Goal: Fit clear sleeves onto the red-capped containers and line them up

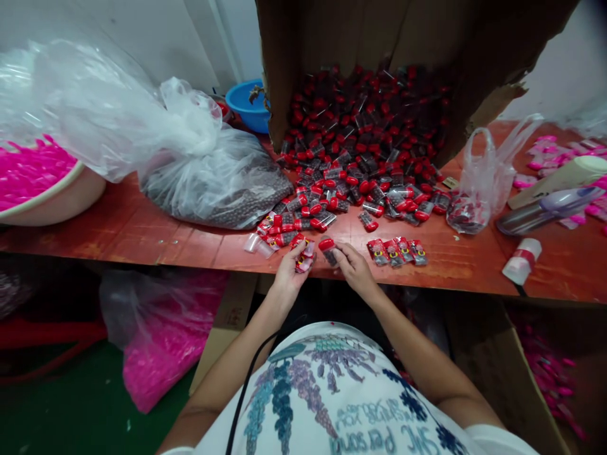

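My left hand [288, 268] is closed around a small bunch of red printed labels [306, 259] just over the table's front edge. Pinched in my right hand [355, 266] is a small clear container with a red cap [326, 244] and dark contents, apart from the labels. Several labelled packs in red, yellow and black [397, 252] lie in a row to the right. Beyond my hands spreads a large heap of red-capped containers [367, 142]. Two empty-looking clear cups [258, 245] lie left of my left hand, beside more red pieces.
A cardboard box [341, 31] on its side holds the heap's back. Left are a clear bag of dark beads [208, 189], a blue basin [251, 104] and a pale basin [88, 193] of pink pieces. Right are a plastic bag [481, 170], bottles and a white roll [522, 260].
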Demonstrator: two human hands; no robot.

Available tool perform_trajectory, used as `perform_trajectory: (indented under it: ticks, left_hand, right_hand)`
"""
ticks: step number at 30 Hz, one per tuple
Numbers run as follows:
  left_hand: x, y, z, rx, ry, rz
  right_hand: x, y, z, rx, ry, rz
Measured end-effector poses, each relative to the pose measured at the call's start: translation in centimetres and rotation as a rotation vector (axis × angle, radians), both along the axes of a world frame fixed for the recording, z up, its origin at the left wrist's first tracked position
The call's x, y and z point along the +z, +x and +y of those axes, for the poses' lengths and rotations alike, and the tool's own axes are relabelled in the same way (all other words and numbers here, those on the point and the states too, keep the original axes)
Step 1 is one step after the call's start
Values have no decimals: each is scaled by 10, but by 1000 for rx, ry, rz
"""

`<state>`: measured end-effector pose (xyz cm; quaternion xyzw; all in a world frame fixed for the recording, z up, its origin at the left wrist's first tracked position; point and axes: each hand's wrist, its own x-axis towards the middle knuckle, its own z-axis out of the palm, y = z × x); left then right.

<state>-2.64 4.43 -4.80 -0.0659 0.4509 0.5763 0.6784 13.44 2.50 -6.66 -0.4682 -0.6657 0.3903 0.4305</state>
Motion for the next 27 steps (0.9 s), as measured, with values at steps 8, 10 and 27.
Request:
perform_trajectory:
  ticks: [8, 10, 27]
  left_hand:
    - [-2, 14, -5, -31, 117, 17]
    - [-2, 15, -7, -11, 172, 45]
    - [11, 9, -19, -148, 462, 519]
  right_hand:
    - [3, -18, -17, -104, -46, 68]
    - [2, -18, -16, -71, -129, 100]
    - [16, -5, -19, -55, 106, -92]
